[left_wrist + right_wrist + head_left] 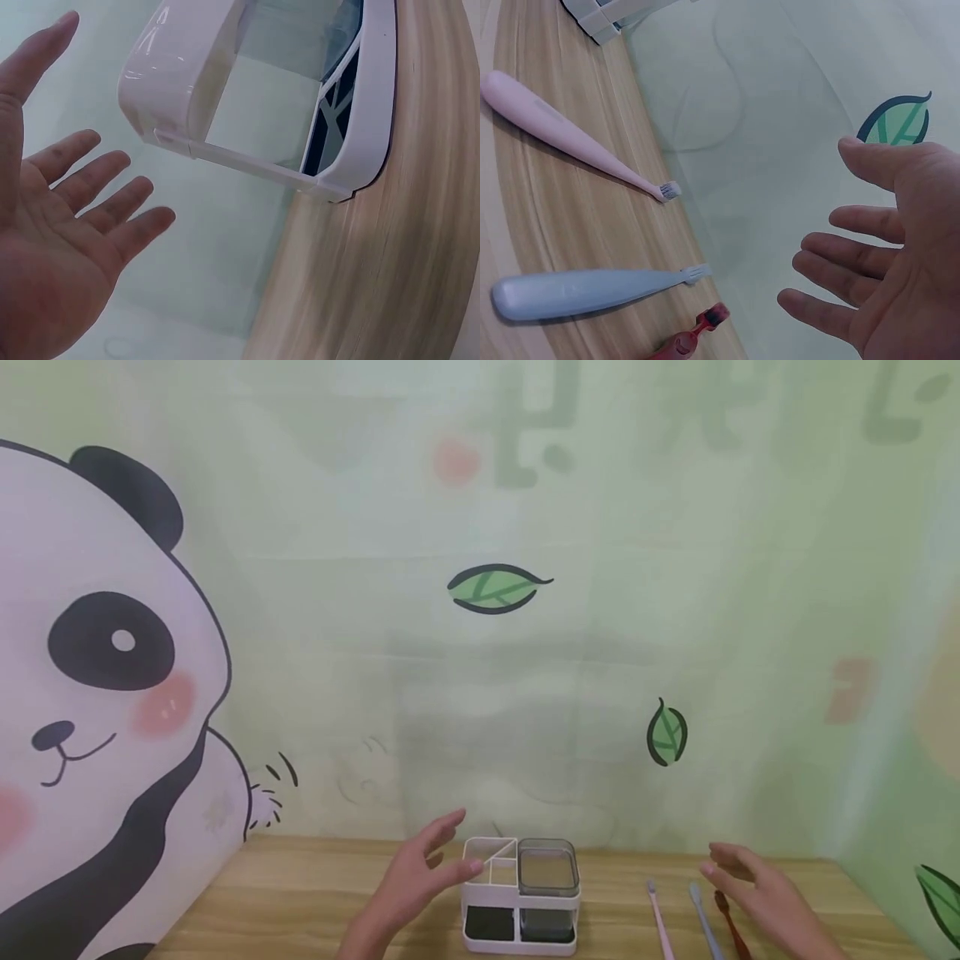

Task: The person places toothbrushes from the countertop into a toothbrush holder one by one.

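Observation:
A white toothbrush holder [520, 900] with divided compartments and a clear grey cup [548, 867] stands on the wooden table. My left hand [412, 881] is just left of it, fingers spread and holding nothing; the left wrist view shows the bare palm [56, 247] beside the holder's side. To the right lie a pink toothbrush [570, 139], a blue toothbrush [592, 292] and a red toothbrush [681, 346], side by side with bristle ends toward the wall. Over by the red one, my right hand [765, 893] hovers with relaxed fingers, nothing in its grasp.
Behind the wooden table [315, 893] hangs a pale green backdrop [337, 610] printed with leaves and a large panda [112, 693] at left. The backdrop meets the table's far edge just behind the holder.

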`<act>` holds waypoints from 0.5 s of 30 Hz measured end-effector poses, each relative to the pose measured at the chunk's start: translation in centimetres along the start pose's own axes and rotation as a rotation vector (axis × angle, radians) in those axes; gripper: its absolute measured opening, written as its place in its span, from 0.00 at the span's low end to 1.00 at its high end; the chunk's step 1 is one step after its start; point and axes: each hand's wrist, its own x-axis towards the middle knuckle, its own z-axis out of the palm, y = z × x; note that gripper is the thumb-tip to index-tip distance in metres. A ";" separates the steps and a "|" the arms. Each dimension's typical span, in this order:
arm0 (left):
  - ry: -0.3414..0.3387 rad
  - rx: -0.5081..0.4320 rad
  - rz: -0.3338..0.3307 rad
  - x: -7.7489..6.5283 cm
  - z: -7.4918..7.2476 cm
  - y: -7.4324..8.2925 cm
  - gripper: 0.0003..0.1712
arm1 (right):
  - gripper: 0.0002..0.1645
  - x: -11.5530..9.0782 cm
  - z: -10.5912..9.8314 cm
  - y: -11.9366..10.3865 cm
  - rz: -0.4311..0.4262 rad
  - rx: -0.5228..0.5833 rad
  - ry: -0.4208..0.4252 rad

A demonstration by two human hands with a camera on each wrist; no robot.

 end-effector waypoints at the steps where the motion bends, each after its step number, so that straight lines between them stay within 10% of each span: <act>1: -0.005 -0.005 0.004 0.0 0.0 -0.1 0.43 | 0.51 0.0 0.1 0.1 -0.007 0.000 0.004; 15: -0.056 -0.065 -0.002 0.2 0.5 -1.1 0.39 | 0.40 -0.1 0.0 1.6 -0.016 0.106 0.074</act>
